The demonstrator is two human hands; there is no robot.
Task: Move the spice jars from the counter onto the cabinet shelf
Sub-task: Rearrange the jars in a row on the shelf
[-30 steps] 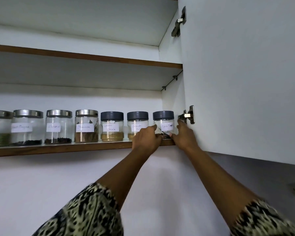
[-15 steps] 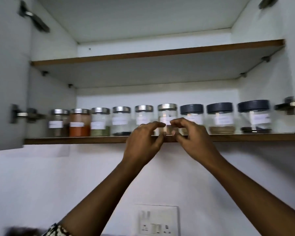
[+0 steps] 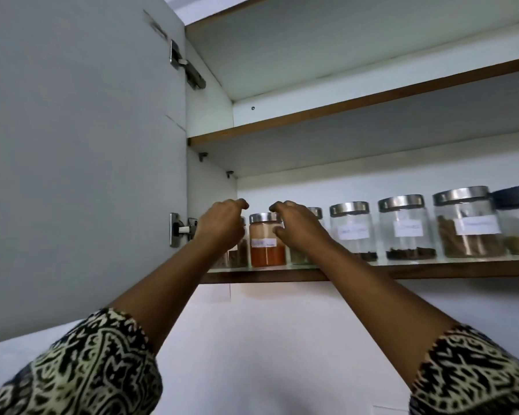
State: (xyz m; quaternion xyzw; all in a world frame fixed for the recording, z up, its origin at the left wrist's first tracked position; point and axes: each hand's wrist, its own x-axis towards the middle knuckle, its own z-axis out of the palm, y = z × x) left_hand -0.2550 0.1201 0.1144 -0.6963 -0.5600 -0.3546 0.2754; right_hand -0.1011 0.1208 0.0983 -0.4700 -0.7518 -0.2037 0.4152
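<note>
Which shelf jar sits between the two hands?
The steel-lidded jar of orange-red powder, framed by the left hand and right hand; no other holds that colour.

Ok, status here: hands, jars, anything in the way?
Left hand and right hand curled either side of steel-lidded glass jar of orange powder, contact unclear. Jar upright on brown-edged cabinet shelf. Neighbouring jars close on both sides.

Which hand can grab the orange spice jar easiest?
Probably the right hand: its thumb and fingers curve close by the lid and side of the orange jar. The left hand sits further left, in front of the end jar by the door hinge.
</note>
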